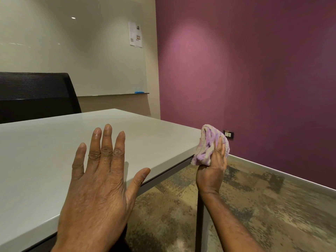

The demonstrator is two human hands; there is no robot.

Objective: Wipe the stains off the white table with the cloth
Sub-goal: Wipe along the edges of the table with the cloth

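Note:
The white table [45,151] fills the left and middle of the head view, its corner pointing right. My left hand [101,179] lies flat on the tabletop near the front edge, fingers straight and spread. A bunched purple and cream cloth [209,144] sits against the table's right corner edge. My right hand [212,171] holds the cloth from below and presses it against that corner, with the fingers partly hidden behind the fabric. I see no distinct stains on the visible tabletop.
A black mesh chair [34,95] stands behind the table at the left. A purple wall [254,70] with a socket [228,134] rises on the right. A whiteboard ledge holds a blue eraser [139,92]. Mottled carpet [263,206] lies below.

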